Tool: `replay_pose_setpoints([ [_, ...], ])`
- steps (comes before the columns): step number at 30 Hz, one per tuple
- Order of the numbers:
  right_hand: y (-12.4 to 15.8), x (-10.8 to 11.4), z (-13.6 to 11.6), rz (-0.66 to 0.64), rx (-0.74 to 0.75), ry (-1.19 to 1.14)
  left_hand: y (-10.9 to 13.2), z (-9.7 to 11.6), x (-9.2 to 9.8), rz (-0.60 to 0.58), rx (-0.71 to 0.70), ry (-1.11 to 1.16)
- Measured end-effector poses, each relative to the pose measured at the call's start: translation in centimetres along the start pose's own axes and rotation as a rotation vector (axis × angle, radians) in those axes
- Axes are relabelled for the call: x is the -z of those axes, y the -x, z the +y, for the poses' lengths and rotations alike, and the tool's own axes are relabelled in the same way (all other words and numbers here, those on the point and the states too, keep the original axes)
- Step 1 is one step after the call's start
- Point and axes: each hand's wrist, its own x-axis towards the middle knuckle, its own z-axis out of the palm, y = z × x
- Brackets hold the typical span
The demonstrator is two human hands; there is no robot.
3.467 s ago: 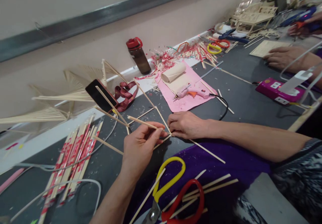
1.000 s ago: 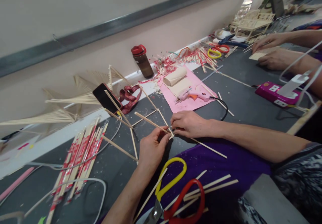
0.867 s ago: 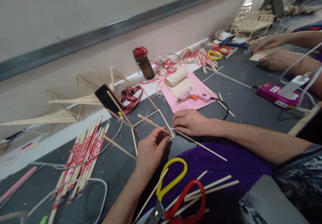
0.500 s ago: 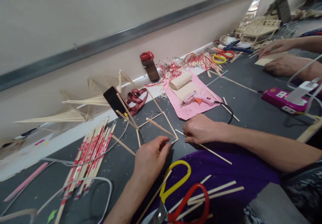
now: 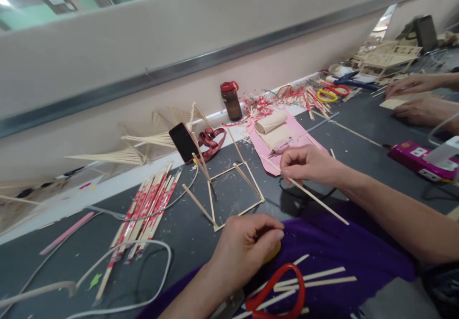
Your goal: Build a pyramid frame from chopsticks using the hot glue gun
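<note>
My right hand (image 5: pixel 304 166) pinches a thin wooden stick (image 5: pixel 319 199) and holds it aslant above the table. My left hand (image 5: pixel 247 242) is curled over the yellow handle of the scissors (image 5: pixel 273 252). Its underside is hidden, so whether it grips the handle cannot be told. The scissors' red handle (image 5: pixel 300 288) shows below, over the purple cloth (image 5: pixel 358 242). Several cut sticks (image 5: pixel 319 275) lie on that cloth. Beyond my left hand stands an open frame of glued sticks (image 5: pixel 256 185), a square base with uprights, untouched by either hand.
Behind my right hand, a glue gun (image 5: pixel 281 147) and a cardboard roll (image 5: pixel 271 122) lie on pink paper (image 5: pixel 260 154). Wrapped chopsticks (image 5: pixel 143 209) and a white cable (image 5: pixel 168 261) are left. A phone (image 5: pixel 183 142) leans near a bottle (image 5: pixel 231 104). Another person's hands (image 5: pixel 412 99) work at right.
My left hand has left the stick frame and come back over the scissors. The right hand has lifted its stick off the table. The view has tilted up.
</note>
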Motion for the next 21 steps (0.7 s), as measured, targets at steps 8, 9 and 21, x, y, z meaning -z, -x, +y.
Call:
replay_pose_setpoints([
  [8,1.9,-1.4,-3.0,-0.008,0.176,-0.296,1.1,1.2,-0.3,-0.087,0.155,0.46],
  [9,2.2,-1.8,-3.6,-0.015,0.212,-0.314,1.2,1.4,-0.3,-0.098,0.186,0.535],
  [21,1.6,-6.2,-9.0,-0.073,0.381,-0.346,2.2,2.0,1.2,-0.034,0.166,0.674],
])
